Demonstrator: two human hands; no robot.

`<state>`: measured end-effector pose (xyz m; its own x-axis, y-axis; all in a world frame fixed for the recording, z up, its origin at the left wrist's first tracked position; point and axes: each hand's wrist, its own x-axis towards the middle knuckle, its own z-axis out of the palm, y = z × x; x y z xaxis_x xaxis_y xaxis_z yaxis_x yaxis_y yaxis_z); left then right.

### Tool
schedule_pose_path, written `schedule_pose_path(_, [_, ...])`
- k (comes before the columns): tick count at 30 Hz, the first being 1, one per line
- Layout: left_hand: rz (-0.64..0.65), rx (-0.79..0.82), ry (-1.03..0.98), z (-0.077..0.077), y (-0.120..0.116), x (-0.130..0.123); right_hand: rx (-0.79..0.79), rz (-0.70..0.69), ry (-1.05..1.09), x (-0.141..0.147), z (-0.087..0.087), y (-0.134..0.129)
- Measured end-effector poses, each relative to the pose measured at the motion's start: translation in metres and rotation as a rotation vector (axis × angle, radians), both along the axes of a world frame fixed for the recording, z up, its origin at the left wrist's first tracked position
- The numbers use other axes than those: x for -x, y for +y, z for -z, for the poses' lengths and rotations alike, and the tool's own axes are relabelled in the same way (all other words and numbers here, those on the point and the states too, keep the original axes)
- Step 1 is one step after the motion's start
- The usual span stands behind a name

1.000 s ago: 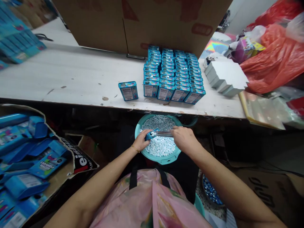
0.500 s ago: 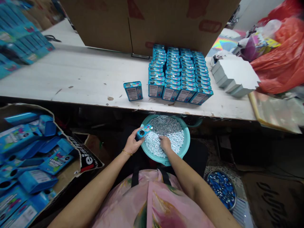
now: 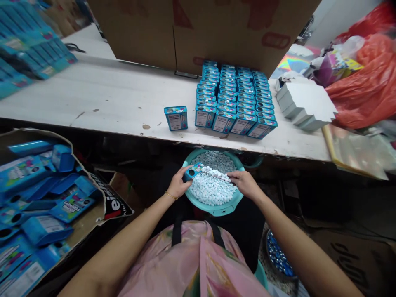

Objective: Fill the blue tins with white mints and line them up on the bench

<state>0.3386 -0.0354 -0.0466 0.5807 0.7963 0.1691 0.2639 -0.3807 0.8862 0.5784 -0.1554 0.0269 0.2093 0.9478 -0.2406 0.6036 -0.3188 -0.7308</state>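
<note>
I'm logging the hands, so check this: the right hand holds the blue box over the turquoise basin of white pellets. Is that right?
Wrong hand: the head view shows the left hand holding the blue box over the turquoise basin of white pellets.

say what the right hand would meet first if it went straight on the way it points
The right hand, a row of candies leading from its fingertips, would likely meet the box in the left hand first; depth is unclear.
</note>
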Motion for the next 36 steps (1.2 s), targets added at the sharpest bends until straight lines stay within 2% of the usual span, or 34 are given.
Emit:
schedule_pose_path(4, [0.093,-0.039,0.050,-0.002,-0.009,-0.015,0.091,-0.243,-0.407,0.014,-0.051,0.010])
schedule_pose_path(8, [0.118,-0.055,0.092,0.000,-0.014,-0.019,0.256,-0.317,-0.741,0.039,-0.078,0.020])
schedule_pose_path(15, [0.123,-0.067,0.099,0.007,-0.013,-0.019,0.223,-0.420,-0.837,0.064,-0.092,0.031])
schedule_pose_path(25, [0.110,-0.083,0.012,0.005,-0.006,-0.019,0.270,-0.349,-0.854,0.044,-0.100,0.021])
schedule_pose_path(27, [0.104,-0.095,-0.009,0.003,-0.005,-0.017,0.290,-0.318,-0.836,0.031,-0.092,0.013])
schedule_pose_path(29, [0.102,-0.096,-0.025,0.000,-0.003,-0.012,0.323,-0.267,-0.817,0.014,-0.072,0.002])
schedule_pose_path(33, [0.070,-0.071,-0.033,-0.001,0.001,-0.002,0.415,-0.105,-0.694,-0.005,-0.004,-0.010])
schedule_pose_path(36, [0.030,-0.046,-0.054,0.001,0.002,0.003,0.430,-0.030,-0.566,0.014,0.052,-0.002])
